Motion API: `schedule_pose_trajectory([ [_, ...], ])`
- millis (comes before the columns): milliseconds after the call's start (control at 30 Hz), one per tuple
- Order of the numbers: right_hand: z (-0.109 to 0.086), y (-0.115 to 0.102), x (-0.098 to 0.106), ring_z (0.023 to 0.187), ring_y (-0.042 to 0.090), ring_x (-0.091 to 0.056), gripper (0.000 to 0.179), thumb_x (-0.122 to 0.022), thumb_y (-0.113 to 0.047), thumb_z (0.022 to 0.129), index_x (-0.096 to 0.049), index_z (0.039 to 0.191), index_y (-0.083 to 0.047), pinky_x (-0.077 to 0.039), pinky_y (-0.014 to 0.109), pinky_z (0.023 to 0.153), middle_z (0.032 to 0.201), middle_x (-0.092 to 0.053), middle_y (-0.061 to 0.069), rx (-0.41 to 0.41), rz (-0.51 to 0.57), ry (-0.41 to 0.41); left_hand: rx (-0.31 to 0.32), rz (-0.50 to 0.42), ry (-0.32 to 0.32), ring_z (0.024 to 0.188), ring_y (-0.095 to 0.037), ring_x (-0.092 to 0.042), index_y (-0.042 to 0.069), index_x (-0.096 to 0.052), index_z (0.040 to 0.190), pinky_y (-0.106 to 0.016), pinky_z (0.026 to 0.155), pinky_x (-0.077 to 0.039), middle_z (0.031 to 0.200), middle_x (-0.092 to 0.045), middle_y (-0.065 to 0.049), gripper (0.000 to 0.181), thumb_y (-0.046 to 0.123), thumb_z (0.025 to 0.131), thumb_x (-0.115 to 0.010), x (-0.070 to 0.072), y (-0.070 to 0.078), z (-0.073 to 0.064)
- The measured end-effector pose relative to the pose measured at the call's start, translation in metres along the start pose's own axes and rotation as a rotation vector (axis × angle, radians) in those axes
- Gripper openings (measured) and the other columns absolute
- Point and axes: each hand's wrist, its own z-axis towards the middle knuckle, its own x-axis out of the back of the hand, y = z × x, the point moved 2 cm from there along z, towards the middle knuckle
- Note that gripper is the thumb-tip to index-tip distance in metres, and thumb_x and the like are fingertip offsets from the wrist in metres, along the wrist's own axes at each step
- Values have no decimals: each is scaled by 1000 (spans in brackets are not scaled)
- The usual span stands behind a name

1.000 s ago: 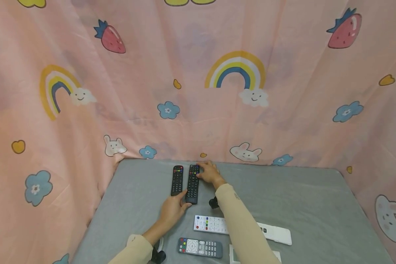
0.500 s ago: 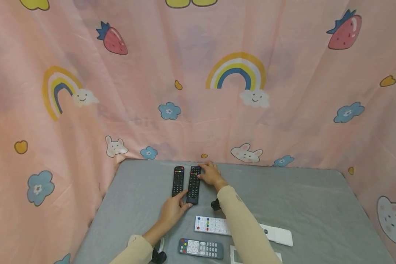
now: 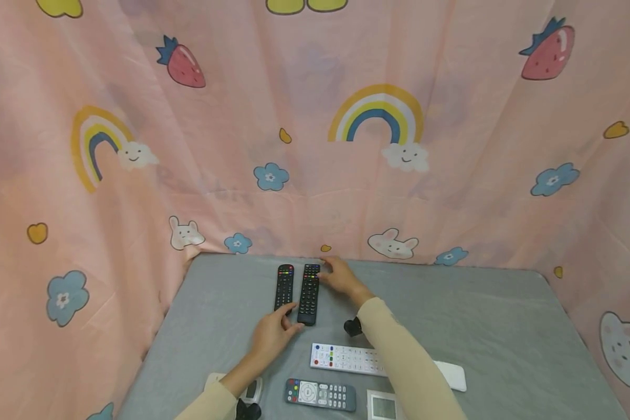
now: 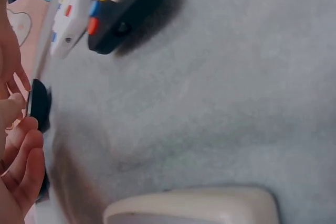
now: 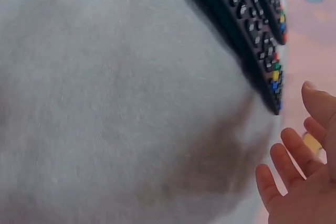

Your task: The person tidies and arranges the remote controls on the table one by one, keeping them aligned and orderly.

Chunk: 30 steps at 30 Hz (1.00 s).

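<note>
Two black remote controls lie side by side near the far edge, the left one (image 3: 284, 286) and the right one (image 3: 308, 294), both buttons up. My left hand (image 3: 270, 337) is at the near end of the right one, index finger and thumb extended at its lower left corner; whether they touch it cannot be told. My right hand (image 3: 342, 277) is beside the far end of that remote. In the right wrist view, the right hand's fingers (image 5: 286, 166) are spread and apart from the remote (image 5: 252, 40).
Nearer me lie a white remote (image 3: 346, 359), a grey remote (image 3: 320, 395) and a white remote with a screen (image 3: 383, 405). My right sleeve (image 3: 406, 361) covers part of them. Another pale device (image 3: 253, 389) shows beside my left wrist. A pink patterned curtain (image 3: 315, 204) hangs behind the grey-covered table (image 3: 504, 326).
My right hand has moved slightly right, away from the right black remote, and its forearm has swung right. My left hand has shifted slightly left. The remotes stay in place.
</note>
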Motion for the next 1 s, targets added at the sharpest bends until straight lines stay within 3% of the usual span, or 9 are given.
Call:
schedule_pose_trajectory([
  [167, -17, -6, 16, 125, 37, -55, 53, -64, -14, 96, -46, 145, -3, -45, 52, 108, 136, -55, 22, 70, 21, -21, -84, -21, -51, 56, 6, -47, 15, -69, 121, -15, 53, -42, 66, -62, 11, 44, 26, 80, -82, 8, 7, -5],
  [267, -33, -6, 27, 127, 38, -54, 54, -63, -18, 97, -45, 146, -4, -44, 54, 109, 139, -54, 22, 106, 21, -52, -122, -40, -120, 58, 7, -49, 17, -69, 120, -14, 55, -45, 71, -65, 11, 42, 25, 81, -81, 9, 9, -9],
  [467, -77, 5, 49, 124, 36, -54, 55, -63, -25, 97, -45, 147, -7, -44, 56, 107, 134, -58, 20, 153, 8, -94, -192, -76, -286, 63, 6, -51, 18, -69, 122, -15, 58, -47, 78, -65, 14, 45, 30, 81, -80, 4, 9, -14],
  [600, -113, 21, 59, 123, 36, -54, 55, -63, -26, 97, -46, 146, -7, -45, 57, 106, 133, -58, 20, 191, 14, -106, -254, -72, -351, 72, 3, -55, 18, -67, 125, -15, 66, -50, 86, -67, 11, 53, 36, 77, -82, 0, 9, -18],
  [733, -150, 43, 64, 120, 32, -58, 57, -65, -32, 96, -48, 144, -8, -47, 56, 103, 131, -60, 15, 223, -31, -68, -280, -60, -389, 84, 0, -57, 18, -64, 128, -18, 78, -52, 94, -68, 8, 64, 39, 72, -85, -2, 10, -21],
  [1000, -205, 78, 62, 116, 19, -60, 60, -74, -45, 85, -60, 136, -17, -50, 47, 99, 127, -65, -4, 326, -277, 81, -313, 11, -416, 88, 2, -55, 21, -63, 130, -20, 84, -51, 97, -64, 13, 70, 44, 69, -86, -7, 7, -26],
])
